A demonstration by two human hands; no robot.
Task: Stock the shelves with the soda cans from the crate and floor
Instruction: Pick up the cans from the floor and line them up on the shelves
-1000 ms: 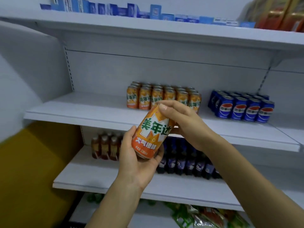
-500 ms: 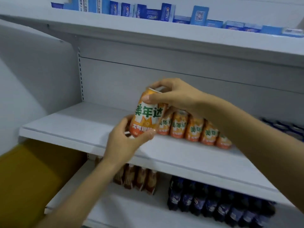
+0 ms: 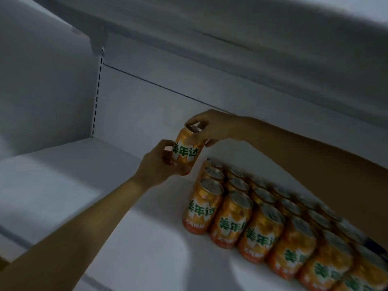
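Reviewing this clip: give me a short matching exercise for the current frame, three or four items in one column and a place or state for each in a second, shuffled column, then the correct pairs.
Column 1:
1. left hand
2. right hand
3. held orange can
4. block of orange cans

Column 2:
A. standing in rows on the white shelf
B. grips the can's top rim from above
C. holds the can's lower body
D. tilted, to the left of the rows at their back end

Pairs: 1-C, 2-B, 3-D, 4-A
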